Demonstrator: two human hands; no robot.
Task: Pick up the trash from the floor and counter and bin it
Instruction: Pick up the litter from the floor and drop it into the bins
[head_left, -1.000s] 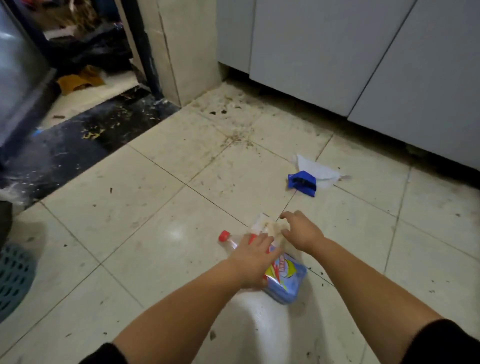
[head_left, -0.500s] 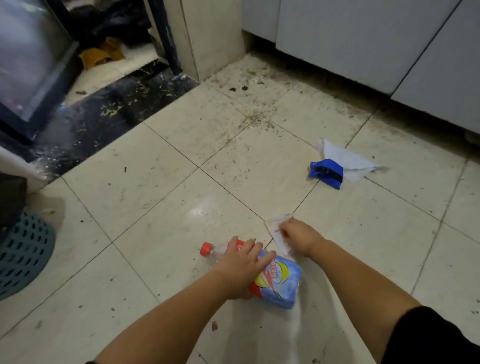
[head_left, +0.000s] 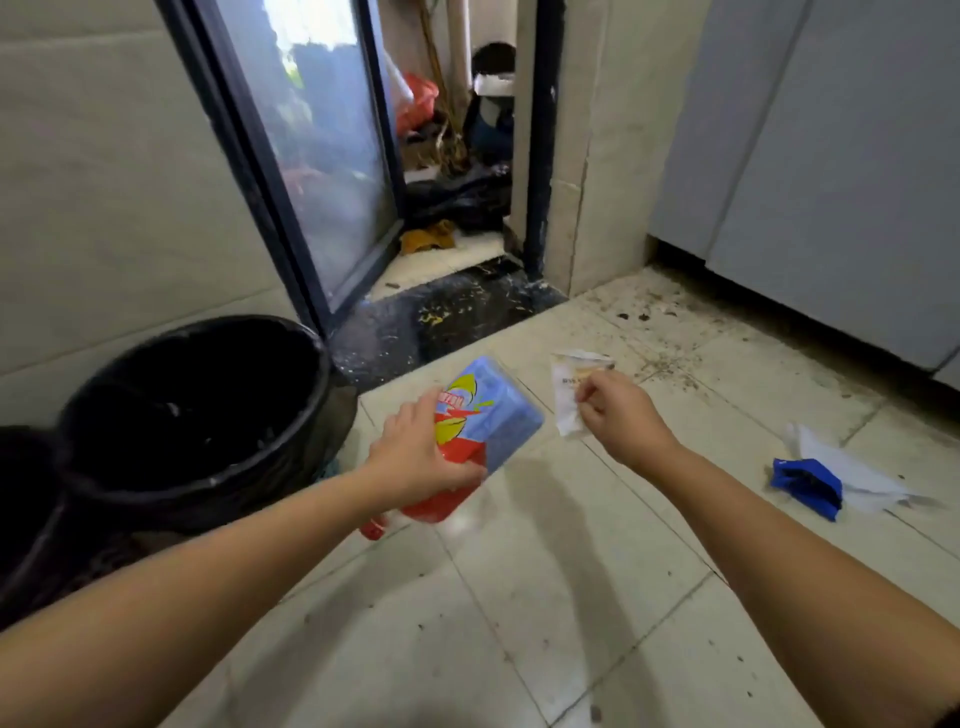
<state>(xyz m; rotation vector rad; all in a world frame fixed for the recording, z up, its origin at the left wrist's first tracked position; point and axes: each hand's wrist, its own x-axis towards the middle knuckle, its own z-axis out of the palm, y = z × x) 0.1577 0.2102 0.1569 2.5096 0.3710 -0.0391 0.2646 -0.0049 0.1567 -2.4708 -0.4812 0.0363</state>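
Bin (head_left: 171, 410): a black-lined bin stands open at the left by the wall, just beside the left hand; a throw from this side could strike the near rim, and the liner edge could be knocked in.
Bottle (head_left: 483, 415): it is held in the air, tilted, red cap (head_left: 372, 530) pointing down and blue base up, near the bin but not yet over it. The smooth label is judged slippery, so the bottle could slide out cap-first and roll across the tiles.
Left hand (head_left: 415, 457): the fingers are wrapped and clamped round the bottle's lower, red part.
Right hand (head_left: 618, 410): thumb and fingertips are pinched together on one edge of the wrapper.
Wrapper (head_left: 570, 395): a light, flimsy white piece, farther from the bin than the bottle; if released early it could drift and land short on the floor.
Leftover trash: a blue scrap (head_left: 808, 486) on white paper (head_left: 857, 473) lies well apart to the right and could be overlooked.
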